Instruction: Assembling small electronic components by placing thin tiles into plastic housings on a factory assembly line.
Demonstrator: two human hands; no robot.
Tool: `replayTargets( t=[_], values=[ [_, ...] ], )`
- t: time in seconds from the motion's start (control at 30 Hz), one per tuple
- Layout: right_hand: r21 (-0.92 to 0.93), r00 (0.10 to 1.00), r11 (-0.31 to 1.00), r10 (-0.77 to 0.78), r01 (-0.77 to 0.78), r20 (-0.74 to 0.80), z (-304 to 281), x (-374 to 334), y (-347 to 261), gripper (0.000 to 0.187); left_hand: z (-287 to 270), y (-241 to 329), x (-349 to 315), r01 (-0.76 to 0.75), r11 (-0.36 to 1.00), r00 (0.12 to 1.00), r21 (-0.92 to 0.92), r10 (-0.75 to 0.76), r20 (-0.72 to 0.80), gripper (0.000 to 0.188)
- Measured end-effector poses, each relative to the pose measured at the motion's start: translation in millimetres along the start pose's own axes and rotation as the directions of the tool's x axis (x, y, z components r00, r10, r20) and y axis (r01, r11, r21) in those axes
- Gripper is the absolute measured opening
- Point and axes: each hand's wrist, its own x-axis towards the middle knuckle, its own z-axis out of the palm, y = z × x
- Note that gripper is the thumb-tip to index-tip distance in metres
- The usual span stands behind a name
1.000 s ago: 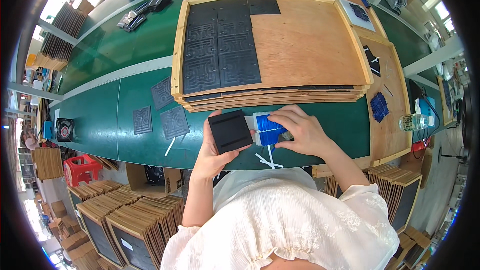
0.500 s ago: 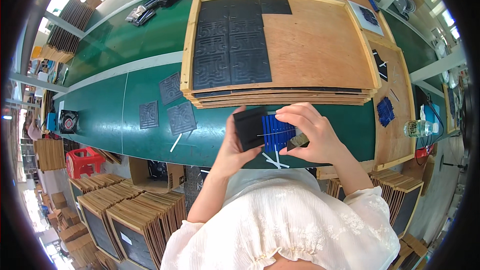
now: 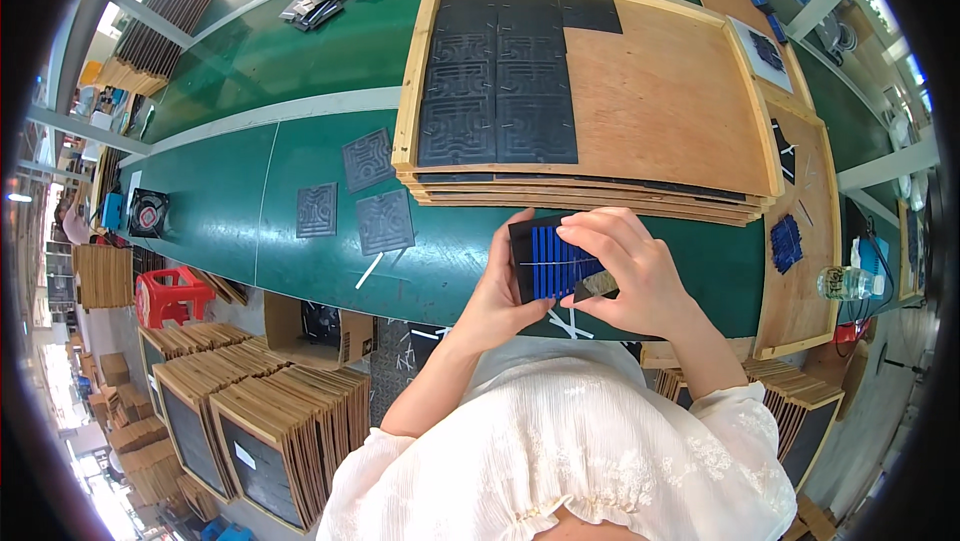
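The left hand (image 3: 497, 303) grips the black panel (image 3: 525, 281) while the right hand's (image 3: 637, 276) fingers pinch the blue striped piece (image 3: 547, 261), now overlapping the panel.

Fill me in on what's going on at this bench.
A person is working with both hands at a green worktop. The left hand holds a small black square piece, while the right hand holds a blue striped piece over it. Ahead, dark panels fill the left part of a wooden tray, with bare wood to their right. Three loose dark tiles lie left of the hands.
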Motion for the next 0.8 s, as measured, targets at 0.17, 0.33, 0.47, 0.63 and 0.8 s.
replayTargets(
  t=[0.17, 0.33, 0.47, 0.63, 0.8],
  values=[
    [-0.004, 1.0, 1.0, 0.012, -0.012, 0.024, -2.6, 0.7, -2.8, 0.078, 1.2, 1.8, -0.1, -0.001, 1.0, 1.0, 0.004, 0.001, 0.004, 0.102],
    [-0.012, 1.0, 1.0, 0.013, -0.012, 0.022, -0.9, 0.5, -1.7, 0.078, 0.9, 0.6, 1.6, 0.002, 0.999, 1.0, 0.035, -0.002, 0.0, 0.103],
    [0.022, 1.0, 1.0, 0.008, -0.008, 0.016, -1.8, 1.1, -0.5, 0.076, 1.8, -0.5, 1.0, 0.001, 0.999, 1.0, 0.032, -0.001, -0.003, 0.103],
    [0.059, 1.0, 0.998, -0.009, 0.009, 0.006, -2.7, 2.7, 0.7, 0.075, 7.4, 3.8, -0.5, 0.031, 0.999, 1.0, -0.043, -0.031, -0.004, 0.104],
    [0.164, 0.999, 0.986, -0.039, 0.04, -0.009, -1.8, 3.4, 4.8, 0.076, 8.3, 2.7, -0.3, 0.065, 0.977, 0.998, -0.202, -0.068, -0.011, 0.11]
  ],
)
